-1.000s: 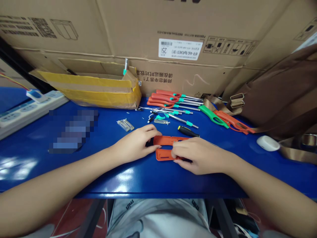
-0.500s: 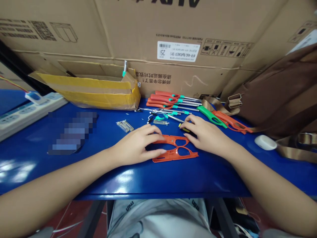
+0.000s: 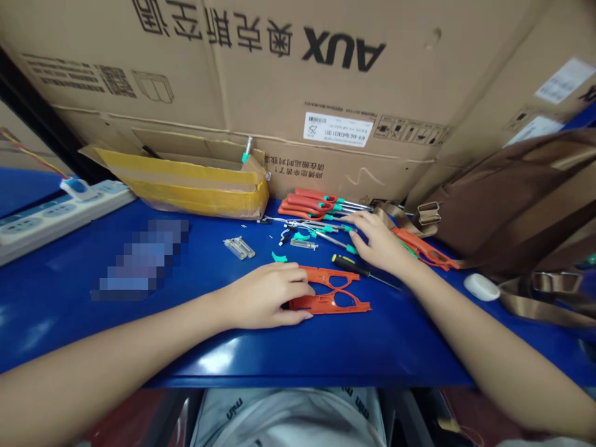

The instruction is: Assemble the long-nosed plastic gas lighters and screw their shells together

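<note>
Two orange lighter casing halves (image 3: 342,302) lie side by side on the blue table, inner sides up. My left hand (image 3: 272,295) rests over their left ends, thumb apart from the curled fingers. Farther back, my right hand (image 3: 379,245) reaches with fingers apart to the metal lighter tubes (image 3: 331,239) with teal parts; nothing shows in its grasp. A black-and-yellow screwdriver (image 3: 351,265) lies below it, its shaft tip near the forearm. Clear fuel tanks (image 3: 239,247), a single tank (image 3: 303,244) and a teal trigger (image 3: 279,257) lie behind my left hand.
Orange lighters (image 3: 307,203) are stacked by the large carton (image 3: 261,81). A yellow-taped box (image 3: 186,189) stands at back left, near a power strip (image 3: 65,211). At right are an orange lighter handle (image 3: 426,248), a white oval case (image 3: 482,287) and a brown bag (image 3: 503,198).
My right hand has let go of the screwdriver and moved back to the metal tubes. My left hand has settled lower onto the casing halves. The view has tilted up.
</note>
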A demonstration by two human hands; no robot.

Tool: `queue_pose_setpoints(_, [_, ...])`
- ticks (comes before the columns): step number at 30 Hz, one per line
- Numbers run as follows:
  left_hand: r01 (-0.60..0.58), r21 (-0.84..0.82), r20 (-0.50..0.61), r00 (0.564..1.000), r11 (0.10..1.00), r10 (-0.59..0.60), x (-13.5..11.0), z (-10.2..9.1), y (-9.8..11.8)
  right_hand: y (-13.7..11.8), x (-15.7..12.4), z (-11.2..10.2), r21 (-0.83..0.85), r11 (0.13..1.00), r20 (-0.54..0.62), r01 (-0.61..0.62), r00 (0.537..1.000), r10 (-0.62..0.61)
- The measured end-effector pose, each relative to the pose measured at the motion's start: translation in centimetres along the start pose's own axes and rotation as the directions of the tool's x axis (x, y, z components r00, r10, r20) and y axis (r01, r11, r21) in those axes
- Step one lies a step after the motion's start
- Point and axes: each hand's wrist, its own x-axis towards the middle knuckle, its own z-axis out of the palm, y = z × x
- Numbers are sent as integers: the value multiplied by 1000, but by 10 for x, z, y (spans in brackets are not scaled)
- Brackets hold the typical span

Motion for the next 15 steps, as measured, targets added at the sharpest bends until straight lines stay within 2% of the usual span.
queue_pose_setpoints(4, [-10, 0, -39, 999, 1000, 10, -1, 1, -2, 14, 25, 10, -26, 998, 118, 60, 991, -57])
queue_pose_setpoints(7, [-16, 13, -63, 998, 1000, 17, -1, 3, -3, 19, 39, 16, -31, 998, 195, 62, 979, -55])
queue_pose_setpoints(15, [-18, 48, -50, 999, 999, 20, -3, 4, -2, 13, 57, 19, -35, 999, 257, 28, 966, -18])
